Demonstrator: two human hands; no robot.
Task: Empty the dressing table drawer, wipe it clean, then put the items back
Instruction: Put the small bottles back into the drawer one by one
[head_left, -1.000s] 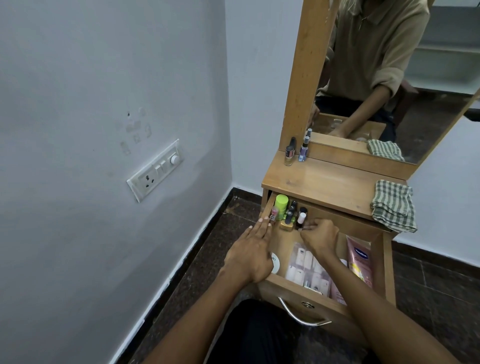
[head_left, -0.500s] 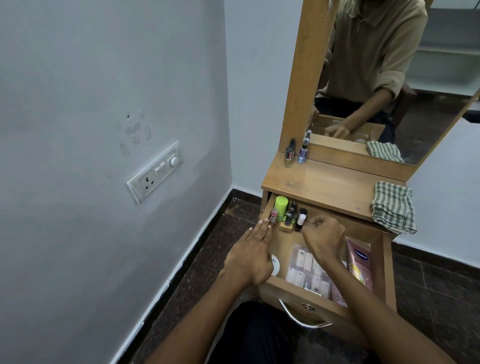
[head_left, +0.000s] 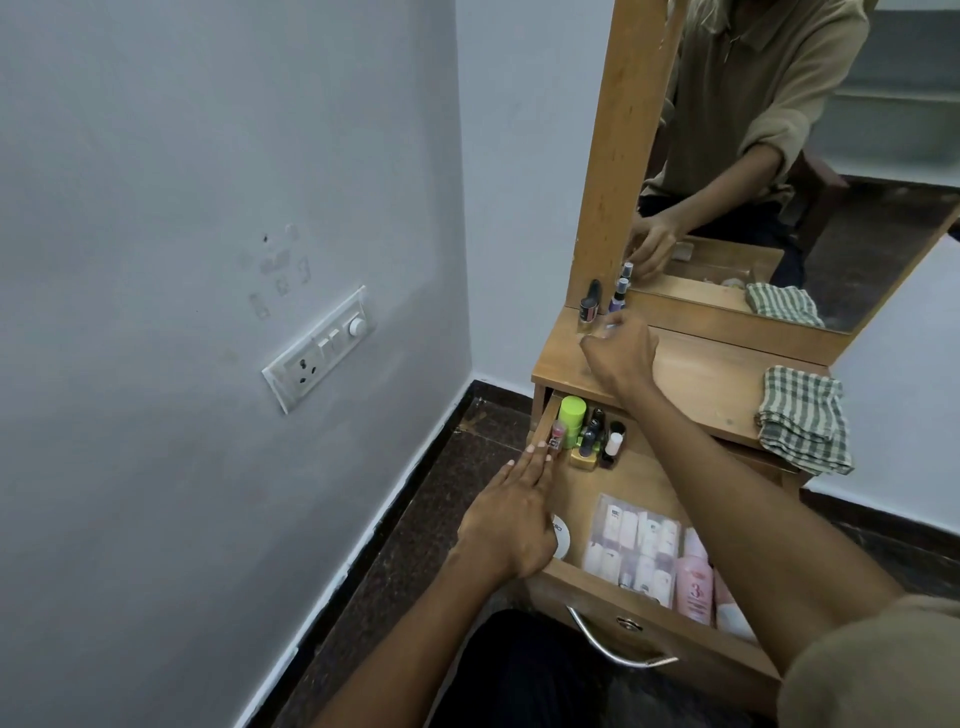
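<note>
Wooden drawer: mostly full, unwiped.
Tabletop's back-left corner: two small polish bottles.
Right hand: curled there; contents hidden.
Left hand: flat on drawer's left edge.

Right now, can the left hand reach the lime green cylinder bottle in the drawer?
Probably yes: the left hand rests on the drawer's left edge, and the lime green cylinder bottle stands just beyond its fingers.
</note>
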